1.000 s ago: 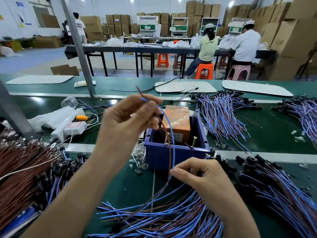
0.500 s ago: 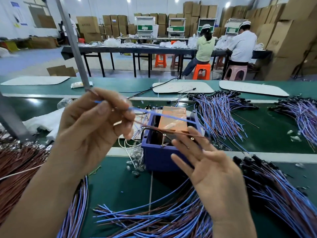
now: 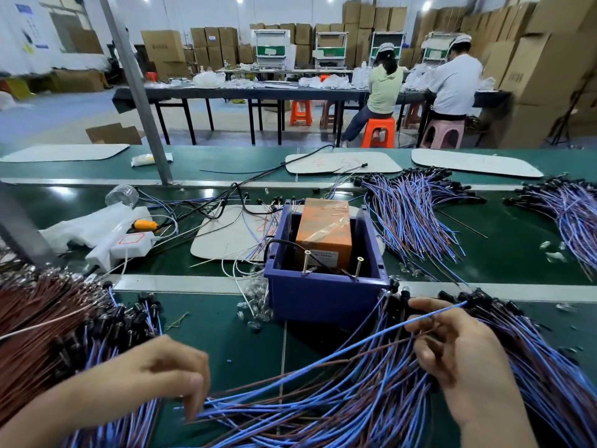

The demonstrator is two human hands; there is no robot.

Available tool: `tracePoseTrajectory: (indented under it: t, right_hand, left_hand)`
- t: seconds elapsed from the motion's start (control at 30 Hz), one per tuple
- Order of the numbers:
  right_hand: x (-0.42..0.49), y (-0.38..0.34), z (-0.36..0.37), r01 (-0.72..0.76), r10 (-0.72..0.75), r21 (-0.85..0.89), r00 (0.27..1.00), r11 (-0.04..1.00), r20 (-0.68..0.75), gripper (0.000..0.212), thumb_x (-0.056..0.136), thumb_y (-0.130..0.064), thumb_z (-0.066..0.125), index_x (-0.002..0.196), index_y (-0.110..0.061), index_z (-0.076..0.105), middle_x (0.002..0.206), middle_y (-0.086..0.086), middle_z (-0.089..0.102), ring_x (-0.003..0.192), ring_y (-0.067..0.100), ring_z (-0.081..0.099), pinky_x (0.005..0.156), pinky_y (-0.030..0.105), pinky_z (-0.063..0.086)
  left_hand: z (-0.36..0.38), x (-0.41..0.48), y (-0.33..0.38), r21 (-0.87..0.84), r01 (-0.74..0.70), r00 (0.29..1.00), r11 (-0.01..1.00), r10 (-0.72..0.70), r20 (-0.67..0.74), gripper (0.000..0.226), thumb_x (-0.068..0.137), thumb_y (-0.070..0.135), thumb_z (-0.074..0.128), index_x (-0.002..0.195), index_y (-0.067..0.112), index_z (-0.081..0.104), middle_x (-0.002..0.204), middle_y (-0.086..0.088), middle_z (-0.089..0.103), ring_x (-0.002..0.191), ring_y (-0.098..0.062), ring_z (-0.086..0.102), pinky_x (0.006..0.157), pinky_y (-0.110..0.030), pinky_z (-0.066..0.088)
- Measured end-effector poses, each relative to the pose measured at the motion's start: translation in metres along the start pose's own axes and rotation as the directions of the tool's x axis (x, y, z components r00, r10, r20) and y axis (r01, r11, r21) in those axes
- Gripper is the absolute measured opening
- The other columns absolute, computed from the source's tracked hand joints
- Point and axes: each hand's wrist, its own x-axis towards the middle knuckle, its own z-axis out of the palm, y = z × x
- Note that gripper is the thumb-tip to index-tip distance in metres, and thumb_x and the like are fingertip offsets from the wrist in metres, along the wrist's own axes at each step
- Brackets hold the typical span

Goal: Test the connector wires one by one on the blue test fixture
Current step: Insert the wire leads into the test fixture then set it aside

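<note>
The blue test fixture (image 3: 326,297), an open plastic bin, stands mid-table with an orange box (image 3: 323,232) inside and two upright metal pins at its near wall. In front of it lies a heap of blue-and-brown connector wires (image 3: 339,399). My right hand (image 3: 462,354) grips one blue-and-brown connector wire (image 3: 365,339) near its black connector end, lifted slightly off the heap. My left hand (image 3: 161,376) reaches down at the lower left, its fingertips pinching the loose ends of that wire. Both hands are below the fixture and apart from it.
A dense pile of brown and blue wires (image 3: 48,321) fills the left. More wire bundles (image 3: 416,215) lie behind the fixture and at the right edge (image 3: 568,215). A white device (image 3: 129,245), a flat white board (image 3: 232,234) and a metal post (image 3: 142,101) stand at left. Two seated people work behind.
My left hand has dropped from in front of the fixture down to the wire ends at the lower left. My right hand has moved right and taken hold of a wire from the heap.
</note>
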Motion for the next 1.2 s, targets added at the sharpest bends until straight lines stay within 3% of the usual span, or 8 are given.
tracePoseTrajectory:
  t: [0.2, 0.33, 0.43, 0.6, 0.7, 0.9, 1.07, 1.2]
  right_hand:
    - [0.002, -0.002, 0.001, 0.008, -0.012, 0.166, 1.000, 0.986, 0.022, 0.041, 0.068, -0.015, 0.038, 0.101, -0.004, 0.060, 0.039, -0.002, 0.032, 0.031, 0.008, 0.017, 0.036, 0.015, 0.011]
    - [0.010, 0.006, -0.003, -0.003, -0.008, -0.126, 0.996, 0.992, -0.084, 0.029, 0.092, -0.016, 0.026, 0.098, -0.009, 0.054, 0.036, -0.008, 0.022, 0.028, 0.004, 0.012, 0.037, 0.007, 0.011]
    - [0.013, 0.011, -0.002, 0.022, -0.084, -0.357, 0.984, 0.934, -0.157, 0.023, 0.094, -0.033, 0.035, 0.091, -0.017, 0.052, 0.046, -0.003, 0.038, 0.037, 0.009, 0.032, 0.038, 0.018, 0.028]
    - [0.017, 0.020, 0.004, 0.124, -0.392, -0.761, 0.902, 0.637, -0.181, 0.013, 0.093, -0.019, 0.058, 0.096, -0.007, 0.063, 0.095, 0.015, 0.063, 0.078, 0.030, 0.051, 0.073, 0.034, 0.036]
    - [0.017, 0.020, 0.006, 0.135, -0.422, -0.751, 0.883, 0.647, -0.205, 0.043, 0.090, -0.019, 0.065, 0.129, -0.003, 0.058, 0.121, 0.018, 0.061, 0.090, 0.028, 0.054, 0.086, 0.032, 0.039]
    - [0.017, 0.020, 0.001, 0.167, -0.410, -0.654, 0.881, 0.737, -0.236, 0.034, 0.089, -0.022, 0.066, 0.122, -0.014, 0.065, 0.112, 0.009, 0.067, 0.080, 0.025, 0.061, 0.084, 0.031, 0.042]
    - [0.020, 0.023, 0.003, 0.198, -0.385, -0.581, 0.897, 0.790, -0.218, 0.027, 0.088, -0.021, 0.067, 0.114, -0.015, 0.069, 0.092, -0.004, 0.068, 0.083, 0.020, 0.063, 0.087, 0.035, 0.046]
    - [0.023, 0.026, 0.006, 0.216, -0.354, -0.529, 0.919, 0.821, -0.173, 0.023, 0.087, -0.023, 0.068, 0.109, -0.017, 0.071, 0.086, -0.011, 0.069, 0.082, 0.021, 0.066, 0.089, 0.040, 0.050]
  left_hand:
    - [0.009, -0.006, -0.005, 0.192, 0.165, 0.969, 0.967, -0.196, 0.154, 0.034, 0.087, 0.052, 0.059, 0.080, 0.022, 0.072, 0.079, 0.001, 0.067, 0.077, -0.014, 0.061, 0.073, -0.035, 0.043]
    - [0.000, -0.008, -0.010, 0.238, 0.118, 0.979, 0.964, -0.074, -0.188, 0.015, 0.089, 0.035, 0.063, 0.078, 0.031, 0.072, 0.083, 0.008, 0.071, 0.079, -0.007, 0.066, 0.074, -0.022, 0.049]
    - [-0.003, 0.001, -0.016, 0.543, 0.331, 0.855, 0.772, -0.002, -0.519, 0.016, 0.089, 0.026, 0.064, 0.087, 0.042, 0.059, 0.094, 0.017, 0.063, 0.089, -0.003, 0.061, 0.080, -0.018, 0.044]
    - [0.012, 0.017, -0.042, 0.734, 0.491, 0.870, 0.469, -0.217, -0.443, 0.038, 0.094, 0.042, 0.049, 0.131, 0.038, 0.040, 0.124, 0.012, 0.042, 0.113, -0.010, 0.053, 0.096, -0.024, 0.038]
    - [0.014, 0.021, -0.051, 0.733, 0.482, 0.873, 0.480, -0.187, -0.451, 0.038, 0.093, 0.026, 0.052, 0.129, 0.034, 0.045, 0.124, 0.008, 0.043, 0.113, -0.014, 0.053, 0.095, -0.028, 0.041]
    - [0.006, 0.016, -0.050, 0.730, 0.599, 0.775, 0.328, -0.007, -0.632, 0.047, 0.034, -0.001, 0.091, 0.076, 0.011, 0.074, 0.089, -0.018, 0.070, 0.083, -0.040, 0.067, 0.065, -0.049, 0.053]
    - [0.003, 0.026, -0.056, 0.763, 0.607, 0.788, 0.222, -0.044, -0.614, 0.049, 0.087, 0.018, 0.055, 0.132, 0.035, 0.046, 0.144, 0.004, 0.036, 0.130, -0.015, 0.040, 0.102, -0.036, 0.029]
    - [-0.002, 0.033, -0.048, 0.740, 0.613, 0.785, 0.277, -0.105, -0.611, 0.050, 0.092, 0.023, 0.050, 0.136, 0.041, 0.036, 0.153, 0.007, 0.014, 0.133, -0.012, 0.031, 0.102, -0.028, 0.033]
